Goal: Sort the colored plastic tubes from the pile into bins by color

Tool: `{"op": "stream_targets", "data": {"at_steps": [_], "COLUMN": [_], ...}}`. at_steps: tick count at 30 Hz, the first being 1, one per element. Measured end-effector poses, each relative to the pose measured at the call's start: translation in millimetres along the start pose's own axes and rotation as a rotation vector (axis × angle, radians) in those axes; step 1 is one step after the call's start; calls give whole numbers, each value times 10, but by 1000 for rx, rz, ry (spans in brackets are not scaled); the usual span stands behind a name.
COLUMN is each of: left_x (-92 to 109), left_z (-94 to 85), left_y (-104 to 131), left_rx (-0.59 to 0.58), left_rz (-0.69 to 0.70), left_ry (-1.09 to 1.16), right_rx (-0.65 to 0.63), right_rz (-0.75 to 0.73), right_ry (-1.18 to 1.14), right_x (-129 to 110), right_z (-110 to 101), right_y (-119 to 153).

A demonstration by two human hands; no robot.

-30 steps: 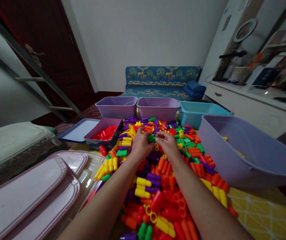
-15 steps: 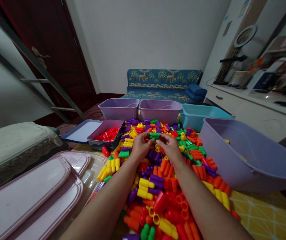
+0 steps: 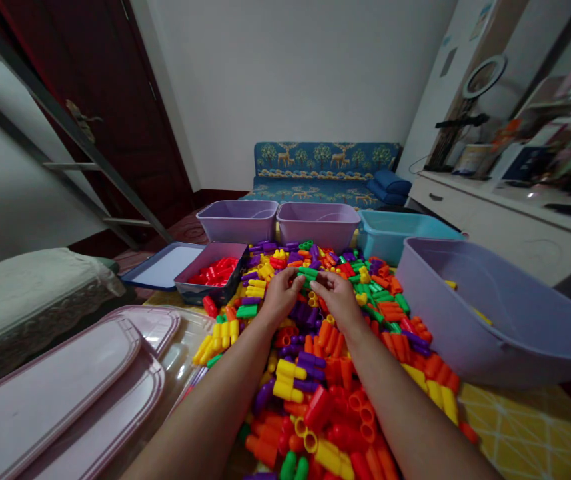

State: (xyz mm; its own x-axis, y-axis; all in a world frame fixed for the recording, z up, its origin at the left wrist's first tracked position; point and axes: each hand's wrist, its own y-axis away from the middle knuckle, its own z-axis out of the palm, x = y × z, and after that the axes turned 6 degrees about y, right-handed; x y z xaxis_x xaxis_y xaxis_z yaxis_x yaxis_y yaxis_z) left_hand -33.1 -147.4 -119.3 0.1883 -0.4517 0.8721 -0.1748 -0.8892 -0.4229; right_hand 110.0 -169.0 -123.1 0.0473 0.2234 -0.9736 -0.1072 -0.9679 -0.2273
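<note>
A green plastic piece (image 3: 308,273) is held between my two hands above the middle of a wide pile of red, orange, yellow, purple and green pieces. My left hand (image 3: 284,291) grips its left end with thumb and fingers. On the right end, the fingertips of my right hand (image 3: 336,295) are closed. Below my wrists lie a yellow piece (image 3: 289,379) and a red piece (image 3: 319,408). Left of my left hand, a dark-sided box (image 3: 209,293) holds red pieces.
Two purple bins (image 3: 238,223) and a blue bin (image 3: 390,237) stand behind the pile. A large purple bin (image 3: 470,347) with a few yellow pieces is at the right. Pink lids (image 3: 50,380) lie at the left, and a blue-rimmed lid (image 3: 165,265) lies beside the box.
The green piece between my hands has tilted slightly, its right end now lower. Both hands remain over the same part of the pile.
</note>
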Motion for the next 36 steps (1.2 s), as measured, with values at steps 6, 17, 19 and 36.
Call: {"op": "stream_targets", "data": {"at_steps": [6, 17, 19, 36], "left_x": [-41, 26, 20, 11], "left_z": [5, -2, 0, 6], "left_y": [-1, 12, 14, 23], "left_rx": [36, 51, 46, 49], "left_rz": [9, -14, -13, -15], "left_ry": [4, 30, 26, 70], "right_rx": [-27, -50, -52, -46], "right_rz": [7, 24, 27, 5], "right_ry": [-5, -27, -30, -4], "right_x": [-27, -70, -84, -43], "right_z": [8, 2, 5, 4], "right_y": [22, 16, 17, 10]}}
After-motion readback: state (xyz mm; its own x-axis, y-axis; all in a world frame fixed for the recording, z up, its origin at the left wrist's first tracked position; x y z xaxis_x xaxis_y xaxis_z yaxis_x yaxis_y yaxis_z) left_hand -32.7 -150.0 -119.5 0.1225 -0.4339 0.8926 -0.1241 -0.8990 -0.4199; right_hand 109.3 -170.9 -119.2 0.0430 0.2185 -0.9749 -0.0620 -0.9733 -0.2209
